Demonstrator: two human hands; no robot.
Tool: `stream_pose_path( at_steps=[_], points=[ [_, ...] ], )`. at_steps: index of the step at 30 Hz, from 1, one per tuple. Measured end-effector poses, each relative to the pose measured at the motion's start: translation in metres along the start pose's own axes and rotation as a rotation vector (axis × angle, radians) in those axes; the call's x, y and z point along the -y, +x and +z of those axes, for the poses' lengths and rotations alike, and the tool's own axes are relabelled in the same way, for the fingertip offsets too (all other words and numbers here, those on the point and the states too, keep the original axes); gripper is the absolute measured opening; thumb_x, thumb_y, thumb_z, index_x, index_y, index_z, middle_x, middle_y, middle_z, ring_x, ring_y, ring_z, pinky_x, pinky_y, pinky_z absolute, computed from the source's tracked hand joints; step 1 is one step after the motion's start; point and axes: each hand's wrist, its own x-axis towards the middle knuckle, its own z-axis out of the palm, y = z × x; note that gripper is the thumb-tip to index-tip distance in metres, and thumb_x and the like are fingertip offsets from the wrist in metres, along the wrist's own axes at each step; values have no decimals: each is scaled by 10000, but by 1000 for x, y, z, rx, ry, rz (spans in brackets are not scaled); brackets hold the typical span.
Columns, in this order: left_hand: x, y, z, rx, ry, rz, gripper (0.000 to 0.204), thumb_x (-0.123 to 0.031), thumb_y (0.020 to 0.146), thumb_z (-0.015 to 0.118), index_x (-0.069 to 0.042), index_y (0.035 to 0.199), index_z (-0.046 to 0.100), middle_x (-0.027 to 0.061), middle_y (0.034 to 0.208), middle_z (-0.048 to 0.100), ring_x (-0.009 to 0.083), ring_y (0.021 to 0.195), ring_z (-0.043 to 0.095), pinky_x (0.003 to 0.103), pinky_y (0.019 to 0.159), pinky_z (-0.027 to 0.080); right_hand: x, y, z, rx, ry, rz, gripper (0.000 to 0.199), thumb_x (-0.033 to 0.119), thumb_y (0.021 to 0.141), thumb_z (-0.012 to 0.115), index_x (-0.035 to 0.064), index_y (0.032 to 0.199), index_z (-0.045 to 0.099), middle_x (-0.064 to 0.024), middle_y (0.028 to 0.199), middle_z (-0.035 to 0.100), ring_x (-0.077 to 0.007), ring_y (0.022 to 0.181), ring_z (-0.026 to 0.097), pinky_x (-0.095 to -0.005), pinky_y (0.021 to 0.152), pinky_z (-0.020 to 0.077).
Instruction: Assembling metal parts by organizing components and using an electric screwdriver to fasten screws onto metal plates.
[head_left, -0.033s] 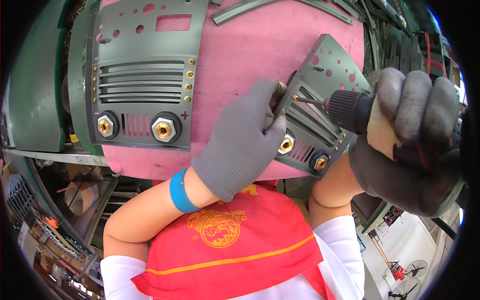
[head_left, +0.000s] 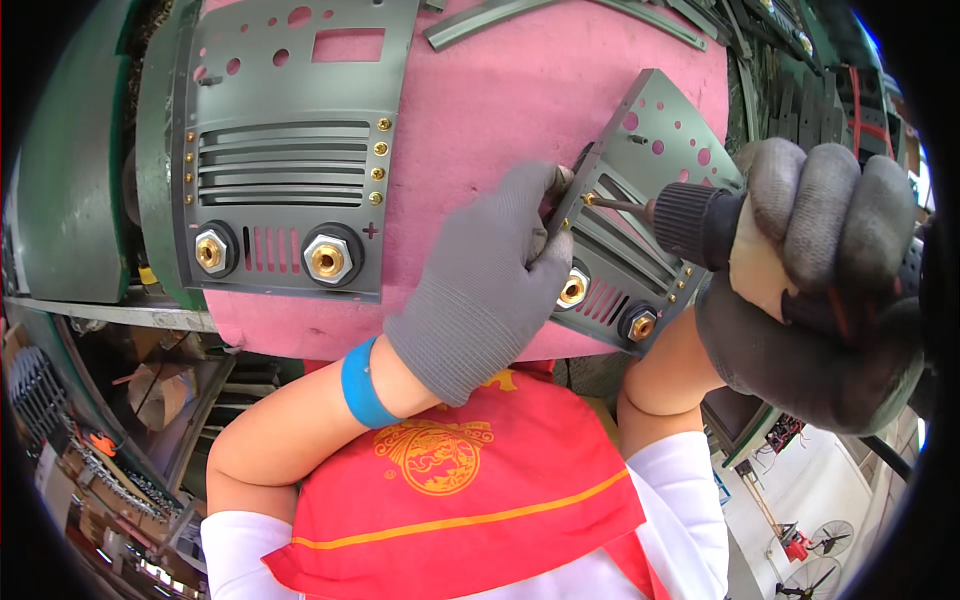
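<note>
My left hand (head_left: 490,285), in a grey glove, is closed on the left edge of a dark grey metal panel (head_left: 675,125) that lies at a slant. My right hand (head_left: 830,230), in a darker worn glove, grips a power screwdriver (head_left: 697,222) with a black ribbed nose. Its bit meets a small brass screw (head_left: 589,199) by the panel's slots, close to my left fingers. Two brass terminals with hex nuts, one of them a terminal (head_left: 572,288) beside my left thumb, sit at the panel's lower end. My right hand hides much of the tool's body.
A second grey panel (head_left: 290,90) with slots, brass screws and two brass terminals lies at the left on the pink mat (head_left: 470,120). Metal strips (head_left: 490,18) lie along the far edge. Racks and metal parts stand at the right; a shelf with parts is at the lower left.
Almost nothing differs; my right hand and the power screwdriver have shifted very slightly, with the bit still at the screw.
</note>
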Motion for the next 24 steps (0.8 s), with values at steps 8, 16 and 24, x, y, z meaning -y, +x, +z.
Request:
stream_pose_path(
  at_steps=[8,16,24],
  points=[
    [2,-3,1,-60,99,118,339,-3,903,611,-3,1238,566,20,663,422,74,592,423,263,542,393,-11,-1,14,21,-142,40,243,357,943,576,138,892,485,12,799,417,-110,703,384,-317,697,299],
    [-4,-4,-1,-41,61,30,294,-19,880,598,17,1166,542,237,889,636,377,784,641,417,685,508,-5,12,13,199,-270,207,284,331,944,580,88,868,453,10,741,424,-110,630,396,-292,647,316],
    [-24,-10,-25,48,-112,-145,378,-131,985,521,34,1324,499,65,956,594,127,770,564,272,703,492,-10,8,14,223,-226,123,205,289,933,603,101,952,522,16,773,465,-102,623,444,-273,620,329]
  ],
)
